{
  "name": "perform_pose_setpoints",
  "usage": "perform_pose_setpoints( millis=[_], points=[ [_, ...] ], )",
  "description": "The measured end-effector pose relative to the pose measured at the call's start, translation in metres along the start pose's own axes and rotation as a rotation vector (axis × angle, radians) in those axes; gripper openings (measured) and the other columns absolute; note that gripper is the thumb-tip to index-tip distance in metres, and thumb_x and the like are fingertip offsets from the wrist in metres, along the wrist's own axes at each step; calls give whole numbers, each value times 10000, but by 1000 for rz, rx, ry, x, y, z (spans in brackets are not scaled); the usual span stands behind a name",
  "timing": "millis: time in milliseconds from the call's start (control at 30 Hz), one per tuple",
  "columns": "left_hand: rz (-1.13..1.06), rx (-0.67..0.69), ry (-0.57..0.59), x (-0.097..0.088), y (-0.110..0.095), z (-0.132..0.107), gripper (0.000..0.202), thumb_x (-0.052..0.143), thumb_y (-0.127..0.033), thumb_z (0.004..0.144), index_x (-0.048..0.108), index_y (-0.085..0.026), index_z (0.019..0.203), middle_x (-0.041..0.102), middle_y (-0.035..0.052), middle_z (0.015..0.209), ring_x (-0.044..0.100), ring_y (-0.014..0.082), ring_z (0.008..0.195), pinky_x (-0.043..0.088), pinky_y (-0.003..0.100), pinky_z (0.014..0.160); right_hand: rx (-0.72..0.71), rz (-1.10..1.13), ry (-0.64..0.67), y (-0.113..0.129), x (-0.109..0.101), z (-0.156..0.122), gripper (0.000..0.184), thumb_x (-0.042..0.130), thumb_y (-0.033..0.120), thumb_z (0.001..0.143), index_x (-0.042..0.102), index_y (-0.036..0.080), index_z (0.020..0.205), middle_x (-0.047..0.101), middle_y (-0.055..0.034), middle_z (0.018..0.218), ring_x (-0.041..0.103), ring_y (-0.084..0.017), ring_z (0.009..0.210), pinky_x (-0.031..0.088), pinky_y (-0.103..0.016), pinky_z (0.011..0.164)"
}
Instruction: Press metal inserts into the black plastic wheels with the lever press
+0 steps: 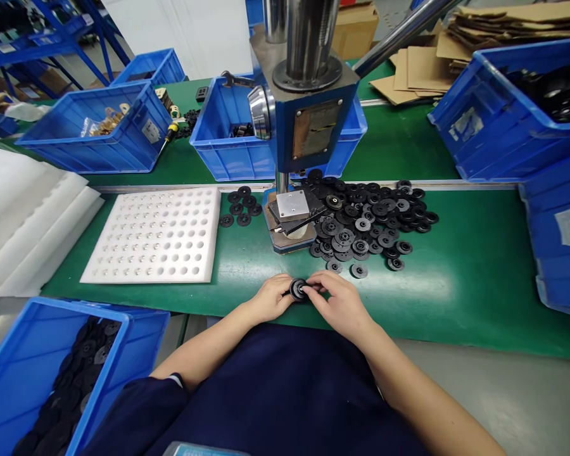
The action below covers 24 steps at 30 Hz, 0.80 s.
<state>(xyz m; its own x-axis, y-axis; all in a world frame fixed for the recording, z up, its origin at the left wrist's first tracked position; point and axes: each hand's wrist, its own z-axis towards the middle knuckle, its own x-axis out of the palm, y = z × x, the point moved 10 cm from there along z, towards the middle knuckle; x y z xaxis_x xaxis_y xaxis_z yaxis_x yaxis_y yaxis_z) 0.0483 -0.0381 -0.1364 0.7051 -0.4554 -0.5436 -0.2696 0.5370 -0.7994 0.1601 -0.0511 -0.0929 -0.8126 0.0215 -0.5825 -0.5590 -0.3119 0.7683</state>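
My left hand (272,299) grips a round black plastic wheel (297,289) by its edge, close to the front of the green table. With thumb and fingers pinched at the wheel's hub, my right hand (338,303) holds a small shiny piece, too small to name. Beyond my hands stands a hand press (308,126), with a metal plate (292,206) at its base. A heap of similar black wheels (344,237) lies right of the base. Several flat black discs (244,218) lie to its left.
A white foam tray (190,269) at the left holds small shiny parts in some of its holes. Blue bins stand behind the press (232,158), at the back left (118,161), front left (137,342) and right (475,145). Cardboard sheets (427,69) lie at the back.
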Motion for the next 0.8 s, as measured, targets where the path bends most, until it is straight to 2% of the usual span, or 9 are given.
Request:
perform_pose_setpoints(
  millis=[233, 467, 567, 700, 800],
  points=[
    [9, 5, 37, 4, -1, 1, 225, 472, -300, 965, 611, -173, 842, 678, 79, 799, 586, 194, 753, 473, 334, 768, 41, -85, 150, -5, 8, 3, 92, 580, 246, 879, 652, 191, 864, 659, -41, 821, 621, -149, 725, 537, -274, 672],
    [24, 3, 33, 3, 2, -1, 276, 455, -337, 982, 630, -161, 861, 676, 77, 775, 575, 185, 729, 475, 323, 752, 15, -106, 59, -5, 0, 2, 267, 424, 124, 874, 677, 188, 930, 708, -62, 927, 676, -175, 860, 560, -310, 815],
    [13, -26, 37, 4, 5, 0, 309, 444, -376, 987, 649, -162, 899, 678, 87, 807, 586, 193, 760, 473, 330, 773, 48, -90, 38, -4, -3, -1, 236, 444, 176, 907, 676, 189, 951, 710, -62, 914, 676, -173, 821, 564, -309, 778],
    [-47, -94, 30, 2, 9, -2, 341, 513, -435, 957, 653, -155, 822, 646, 67, 749, 570, 178, 725, 459, 305, 732, 73, -39, 3, 2, -12, -2, 222, 483, 302, 944, 669, 181, 964, 703, -70, 881, 652, -151, 709, 567, -291, 706],
    [-111, -216, 23, -14, 16, -8, 295, 636, -450, 887, 673, -159, 919, 661, 44, 784, 575, 157, 712, 456, 276, 704, 64, -21, -62, 9, -31, 3, 283, 487, 388, 949, 676, 181, 908, 708, -72, 851, 647, -142, 667, 568, -277, 650]
  ],
)
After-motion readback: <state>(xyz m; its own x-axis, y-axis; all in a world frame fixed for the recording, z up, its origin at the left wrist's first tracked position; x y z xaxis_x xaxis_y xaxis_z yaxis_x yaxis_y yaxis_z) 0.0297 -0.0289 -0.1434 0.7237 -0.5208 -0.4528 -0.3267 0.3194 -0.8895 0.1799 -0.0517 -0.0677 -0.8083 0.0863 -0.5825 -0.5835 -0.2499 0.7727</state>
